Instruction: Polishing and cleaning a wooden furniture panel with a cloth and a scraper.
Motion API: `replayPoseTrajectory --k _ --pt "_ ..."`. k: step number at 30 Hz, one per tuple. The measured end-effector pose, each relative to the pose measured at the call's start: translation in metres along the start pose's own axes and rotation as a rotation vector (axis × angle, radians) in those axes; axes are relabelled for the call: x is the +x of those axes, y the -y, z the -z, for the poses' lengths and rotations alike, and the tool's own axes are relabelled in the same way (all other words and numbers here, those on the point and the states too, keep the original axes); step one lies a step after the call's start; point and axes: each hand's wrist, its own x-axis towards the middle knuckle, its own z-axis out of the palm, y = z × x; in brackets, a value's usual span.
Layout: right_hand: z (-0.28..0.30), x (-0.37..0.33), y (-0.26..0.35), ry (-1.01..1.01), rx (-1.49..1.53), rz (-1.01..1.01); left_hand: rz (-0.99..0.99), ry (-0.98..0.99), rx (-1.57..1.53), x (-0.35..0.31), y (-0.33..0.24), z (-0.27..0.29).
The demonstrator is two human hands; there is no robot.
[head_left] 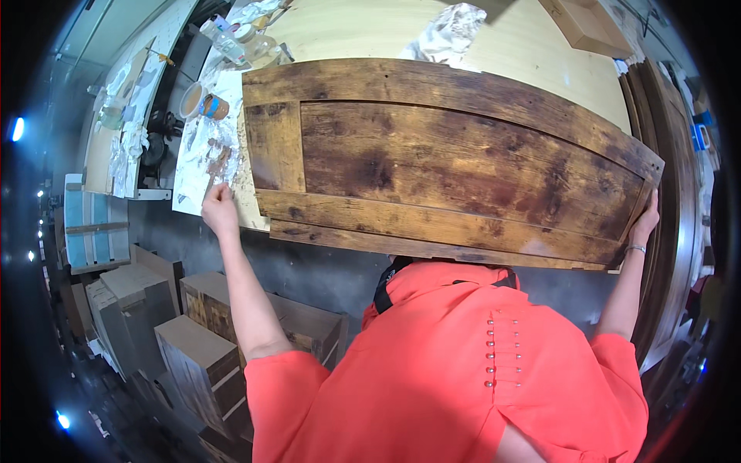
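A long brown wood-grain panel [432, 162] with a raised frame lies across the worktable in front of me, its near edge close to my body. My right hand [646, 221] is closed around the panel's right end; some of its fingers are hidden. To the left of the panel, my left hand [221, 210] is closed in a pinch over a white sheet [191, 174] smeared with brown. What that pinch holds, if anything, is too small to tell. Farther up the sheet are a round tub [193, 100] and a brown cup with a blue band [215, 107].
Bottles and jars [245, 45] crowd the table's far left. Crumpled white paper [449, 32] lies behind the panel, with a shallow cardboard box [587, 28] at the far right. Tall dark panels [665, 208] stand close on my right. Wooden cabinets [199, 347] stand on the floor at lower left.
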Motion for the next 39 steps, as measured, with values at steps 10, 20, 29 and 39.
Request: replayPoseTrajectory --k 10,20,29,39 --pt "0.007 0.008 -0.006 -0.035 0.112 -0.032 -0.161 0.322 -0.278 -0.043 0.038 -0.084" --pt "0.023 0.017 -0.016 -0.089 0.161 -0.006 -0.362 0.189 0.108 -0.071 0.026 -0.058" --pt "-0.002 -0.003 -0.004 -0.12 0.133 0.085 -0.368 0.236 0.307 -0.099 0.022 -0.037" --pt "-0.007 -0.01 0.0 -0.174 0.215 0.136 -0.403 0.297 0.333 -0.103 0.029 -0.029"
